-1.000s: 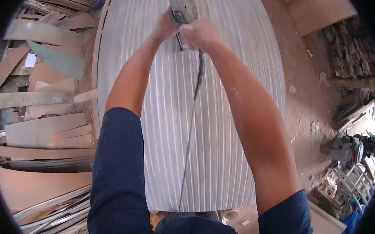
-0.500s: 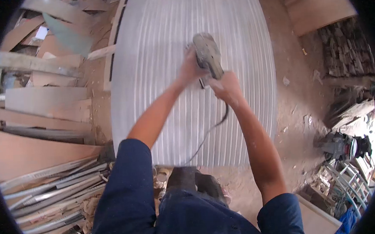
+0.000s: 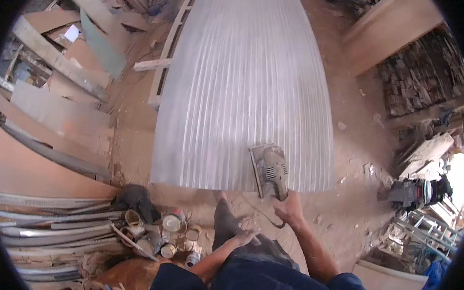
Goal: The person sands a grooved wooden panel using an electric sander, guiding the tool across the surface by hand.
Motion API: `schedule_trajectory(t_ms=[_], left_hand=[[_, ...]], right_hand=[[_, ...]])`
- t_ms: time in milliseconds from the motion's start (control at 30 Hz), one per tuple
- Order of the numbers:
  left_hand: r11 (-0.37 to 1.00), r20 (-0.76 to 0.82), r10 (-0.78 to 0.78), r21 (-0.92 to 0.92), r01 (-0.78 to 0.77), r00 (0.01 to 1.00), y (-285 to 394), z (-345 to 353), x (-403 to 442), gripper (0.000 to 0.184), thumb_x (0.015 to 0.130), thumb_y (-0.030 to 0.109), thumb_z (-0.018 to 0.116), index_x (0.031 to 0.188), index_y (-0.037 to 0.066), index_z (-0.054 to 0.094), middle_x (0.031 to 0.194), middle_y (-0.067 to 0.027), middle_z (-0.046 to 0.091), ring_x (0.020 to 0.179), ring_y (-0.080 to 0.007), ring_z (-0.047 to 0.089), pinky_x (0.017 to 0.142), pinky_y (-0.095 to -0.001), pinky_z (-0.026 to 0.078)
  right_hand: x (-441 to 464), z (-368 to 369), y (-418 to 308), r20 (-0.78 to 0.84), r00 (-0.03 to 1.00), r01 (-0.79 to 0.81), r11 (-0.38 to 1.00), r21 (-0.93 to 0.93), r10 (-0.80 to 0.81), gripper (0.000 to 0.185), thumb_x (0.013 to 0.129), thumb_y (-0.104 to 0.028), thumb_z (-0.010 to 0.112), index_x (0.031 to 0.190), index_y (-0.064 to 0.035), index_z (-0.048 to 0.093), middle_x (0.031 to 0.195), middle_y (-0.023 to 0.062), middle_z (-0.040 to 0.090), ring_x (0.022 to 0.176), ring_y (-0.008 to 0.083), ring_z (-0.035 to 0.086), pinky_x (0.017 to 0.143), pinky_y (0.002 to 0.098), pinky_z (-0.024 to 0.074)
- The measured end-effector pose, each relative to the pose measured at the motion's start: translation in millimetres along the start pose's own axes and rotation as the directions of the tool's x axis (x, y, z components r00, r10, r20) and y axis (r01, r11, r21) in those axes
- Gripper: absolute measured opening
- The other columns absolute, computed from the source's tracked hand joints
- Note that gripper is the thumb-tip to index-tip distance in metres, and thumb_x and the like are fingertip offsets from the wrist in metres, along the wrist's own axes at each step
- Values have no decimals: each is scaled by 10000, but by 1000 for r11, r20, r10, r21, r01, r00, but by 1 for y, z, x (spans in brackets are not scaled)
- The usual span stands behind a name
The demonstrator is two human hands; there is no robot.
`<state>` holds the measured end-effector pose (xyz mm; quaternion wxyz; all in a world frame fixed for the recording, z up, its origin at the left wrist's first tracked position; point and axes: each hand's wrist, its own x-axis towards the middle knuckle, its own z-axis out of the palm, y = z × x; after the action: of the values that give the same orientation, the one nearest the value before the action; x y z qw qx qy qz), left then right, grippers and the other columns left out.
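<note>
A dusty electric sander (image 3: 274,169) rests on the near edge of a large pale ribbed panel (image 3: 244,86), right of its middle. My right hand (image 3: 290,206) is wrapped round the sander's rear handle, and a dark cord hangs below it. Apart from the tool, my left hand (image 3: 243,239) is low in front of my body, close to my leg. Its fingers look stretched out and nothing shows in them. Whitish dust streaks lie along the panel's ribs.
Several opened paint cans (image 3: 172,221) stand on the floor at the left, beside stacked pipes (image 3: 58,233). Wooden boards (image 3: 62,109) lean farther up that side. A large wood panel (image 3: 393,26) and a scrap-wood pile (image 3: 422,74) are at the right.
The sander has come from the panel's middle back to its near edge, with my right hand still on it. My left hand has let go of the sander and dropped toward my body.
</note>
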<state>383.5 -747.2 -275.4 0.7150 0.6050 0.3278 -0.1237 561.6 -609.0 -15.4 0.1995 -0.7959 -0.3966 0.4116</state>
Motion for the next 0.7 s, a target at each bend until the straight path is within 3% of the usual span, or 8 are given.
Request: schedule_trajectory(t_ms=[100, 167, 200, 233, 367, 533, 633, 700], left_hand=[[934, -86, 122, -326, -144, 989, -14, -4, 70, 591, 994, 471, 479, 1457, 104, 471, 1430, -151, 540, 1359, -341, 457, 1172, -538, 260], [-594, -478, 585, -803, -56, 655, 59, -55, 69, 525, 1006, 447, 461, 1382, 89, 540, 1383, -117, 583, 1312, -308, 502, 1138, -531, 341], [-713, -596, 235, -642, -281, 768, 62, -74, 81, 519, 1009, 427, 457, 1372, 67, 545, 1389, -130, 576, 1312, -308, 503, 1119, -516, 373], [-712, -626, -157, -463, -527, 763, 56, -85, 91, 513, 1011, 407, 452, 1362, 45, 549, 1395, -142, 569, 1312, -308, 503, 1101, -501, 405], [-860, -798, 365, -487, -155, 480, -77, -114, 4, 501, 952, 409, 521, 1293, 52, 602, 1129, -103, 646, 1077, -285, 609, 957, -475, 488], [-311, -752, -633, 30, -950, 183, -164, -150, -239, 198, 941, 234, 590, 890, 53, 653, 633, 50, 497, 556, -111, 475, 628, -322, 528], [51, -754, -612, 262, -964, -237, -45, -262, -353, 305, 1053, 237, 464, 1248, 87, 645, 958, -25, 709, 799, -115, 654, 748, -290, 565], [3, -968, -1, 250, -968, -250, -22, -342, -396, 338, 1025, 189, 478, 1300, 36, 600, 1328, -147, 615, 1040, -232, 643, 899, -352, 528]], right_hand=[[9, 11, -18, -54, 998, 17, 1000, 22, -16, 332, 821, -241, 712, 819, 87, 661, 598, 75, 603, 530, 154, 594, 506, 366, 469], [39, 18, -17, -126, 992, 30, 999, 11, -28, 337, 829, -250, 706, 834, 85, 670, 609, 75, 615, 526, 162, 601, 508, 367, 476], [55, 15, -29, -130, 990, 59, 998, 30, -55, 348, 826, -259, 709, 830, 87, 670, 608, 82, 615, 522, 166, 600, 505, 372, 480], [72, 13, -40, -129, 989, 84, 995, 49, -77, 359, 824, -269, 711, 825, 88, 671, 606, 88, 616, 518, 170, 600, 502, 377, 484], [138, -13, -102, -119, 986, -115, 992, 52, 120, 428, 763, -292, 683, 876, 121, 679, 720, 240, 683, 728, 346, 723, 654, 442, 536], [222, -11, -154, -177, 983, -24, 993, 118, 45, 439, 753, -336, 691, 770, 102, 659, 654, 216, 662, 683, 346, 711, 625, 454, 524], [294, -11, -179, -222, 974, 51, 998, 39, -41, 456, 762, -373, 715, 746, 81, 665, 667, 204, 670, 694, 375, 705, 651, 454, 535], [356, -19, -198, -308, 945, 127, 991, 39, -109, 434, 772, -373, 721, 699, 52, 674, 636, 169, 665, 660, 319, 705, 627, 436, 539]])
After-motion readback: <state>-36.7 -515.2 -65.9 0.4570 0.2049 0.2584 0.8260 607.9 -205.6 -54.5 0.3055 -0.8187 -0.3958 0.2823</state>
